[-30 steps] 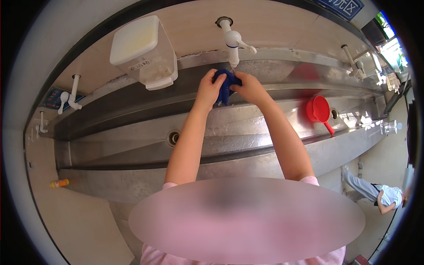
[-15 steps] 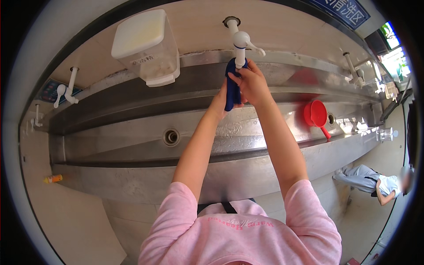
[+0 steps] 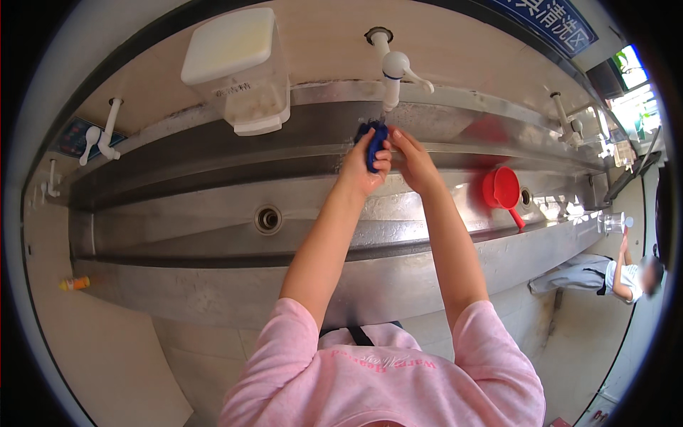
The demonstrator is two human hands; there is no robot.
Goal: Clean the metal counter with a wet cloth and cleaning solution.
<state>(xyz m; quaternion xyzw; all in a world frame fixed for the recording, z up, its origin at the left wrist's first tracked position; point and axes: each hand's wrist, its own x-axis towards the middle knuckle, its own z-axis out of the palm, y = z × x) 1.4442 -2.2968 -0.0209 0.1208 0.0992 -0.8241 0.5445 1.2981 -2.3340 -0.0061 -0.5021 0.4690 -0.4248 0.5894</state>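
My left hand [image 3: 364, 168] is closed around a small dark blue object [image 3: 375, 144], held upright just under the spout of a white tap [image 3: 393, 73]. My right hand [image 3: 413, 160] touches the blue object from the right side, fingers curled against it. Both arms reach out over a long stainless steel trough sink [image 3: 213, 206]. What the blue object is, I cannot tell; most of it is hidden by my fingers.
A white box-shaped dispenser [image 3: 238, 67] hangs on the wall left of the tap. A red scoop [image 3: 502, 191] lies in the trough at right, a round drain [image 3: 267, 218] at left. More white taps [image 3: 107, 135] line the wall. Another person [image 3: 626, 274] crouches at far right.
My hands and the blue object have stayed under the tap while my left hand took a fuller grip on it. The view has shifted slightly, bringing the tap and dispenser nearer.
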